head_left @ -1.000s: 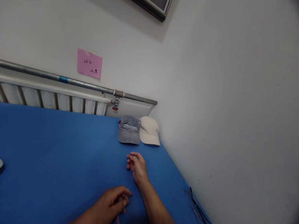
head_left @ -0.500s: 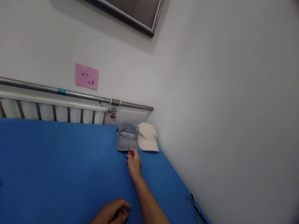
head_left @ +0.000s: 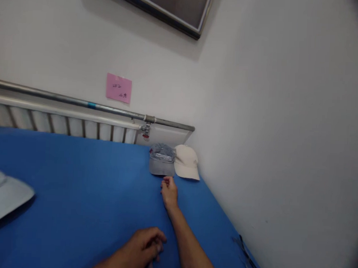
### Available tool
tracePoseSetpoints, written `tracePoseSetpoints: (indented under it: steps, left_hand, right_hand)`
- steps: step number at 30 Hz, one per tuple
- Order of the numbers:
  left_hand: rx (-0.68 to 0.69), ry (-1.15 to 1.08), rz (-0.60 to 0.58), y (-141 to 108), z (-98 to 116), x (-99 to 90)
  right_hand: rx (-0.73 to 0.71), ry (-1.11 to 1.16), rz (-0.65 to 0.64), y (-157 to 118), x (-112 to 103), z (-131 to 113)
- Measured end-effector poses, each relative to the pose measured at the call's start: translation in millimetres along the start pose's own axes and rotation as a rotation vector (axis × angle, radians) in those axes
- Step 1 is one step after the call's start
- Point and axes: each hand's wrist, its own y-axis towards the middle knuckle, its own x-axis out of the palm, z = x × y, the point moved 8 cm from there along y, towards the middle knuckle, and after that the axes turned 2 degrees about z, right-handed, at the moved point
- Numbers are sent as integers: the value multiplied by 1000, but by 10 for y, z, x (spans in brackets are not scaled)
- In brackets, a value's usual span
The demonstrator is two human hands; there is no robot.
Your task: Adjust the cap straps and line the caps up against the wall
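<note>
A grey baseball cap [head_left: 162, 160] with white lettering lies at the far end of the blue table, its brim facing me. Beside it, touching its right side, is a cream cap [head_left: 186, 162]. My right hand [head_left: 169, 192] reaches out to the front edge of the grey brim. Its fingers are loosely bent and apart, with nothing visible in them; whether the tips touch the brim I cannot tell. Closer to me, my left hand [head_left: 147, 243] hovers over the blue surface, left of my right forearm. Its fingers curl loosely, thumb apart, holding nothing I can see.
At the left edge, part of a pale cap [head_left: 8, 195] is in view on the blue tabletop [head_left: 84, 185]. Dark cables [head_left: 247, 257] run along the right edge by the wall. A radiator [head_left: 75, 125], a pipe with a valve [head_left: 146, 128] and a pink note [head_left: 118, 88] are behind.
The view has swung left, so the scene shifts right and more of the pale cap shows. My right hand has drawn back slightly from the grey brim. Both caps stay put.
</note>
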Motion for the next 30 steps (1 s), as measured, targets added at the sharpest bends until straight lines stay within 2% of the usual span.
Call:
tracePoseSetpoints:
  steps: [2,4,6,8,12,14,16,18,21,25,30]
  left_hand:
    - [-47,-127,-2,-27,64,-14]
    - [-113,-283,87,-25,86,-193]
    - [-140,-338,258,-47,91,-555]
    - [-133,-394,467,-156,105,-1009]
    - [-38,-567,879,-602,194,-1845]
    - [27,-691,1060,-857,220,-2156]
    - [100,-826,1232,-1104,210,-2385]
    - [172,-943,1388,-1332,172,-2528]
    - [259,-1067,1541,-1586,111,-2608]
    - [321,-1140,1649,-1785,70,-2637]
    - [345,-1120,1712,-1902,64,-2730]
  right_hand:
    - [-9,-103,52,-184,-65,-88]
    - [-4,-184,57,-304,-88,-161]
    - [2,-242,44,-345,-85,-201]
    - [7,-278,18,-354,-67,-211]
    - [-38,-489,30,-380,-90,-243]
    - [-45,-533,34,-384,-106,-241]
    - [-49,-536,28,-378,-109,-236]
    - [-53,-548,16,-373,-98,-237]
    - [-57,-582,2,-375,-80,-255]
    - [-74,-598,-14,-385,-76,-287]
    - [-94,-574,-13,-385,-83,-274]
